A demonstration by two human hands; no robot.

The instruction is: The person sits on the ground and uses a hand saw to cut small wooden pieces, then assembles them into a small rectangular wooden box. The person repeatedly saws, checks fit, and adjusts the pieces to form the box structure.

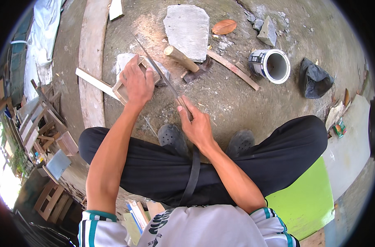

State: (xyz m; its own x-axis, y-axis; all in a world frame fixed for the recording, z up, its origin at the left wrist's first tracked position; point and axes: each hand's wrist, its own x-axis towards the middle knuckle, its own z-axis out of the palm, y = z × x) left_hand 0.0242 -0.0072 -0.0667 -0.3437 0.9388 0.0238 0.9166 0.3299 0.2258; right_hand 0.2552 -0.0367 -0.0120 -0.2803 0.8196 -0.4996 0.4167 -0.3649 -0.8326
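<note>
My right hand [195,123] is wrapped round the handle of a long, narrow, dark blade [156,68]. It slants away up and to the left, tapering to its tip; seen nearly edge-on, it could be a saw or a long knife. My left hand [137,82] presses down on a small wooden frame [120,94], fingers over its top, just left of the blade. Under the frame lies a pale stone block [123,61], partly hidden by the hand. Whether the blade touches the wood, I cannot tell.
Ahead lie a flat stone slab [187,31], a thick wooden stick [181,58] by a dark metal head [200,72], and a wood strip [235,70]. An open can [274,66] and a black bag [315,78] are at right. A long plank [92,61] lies left.
</note>
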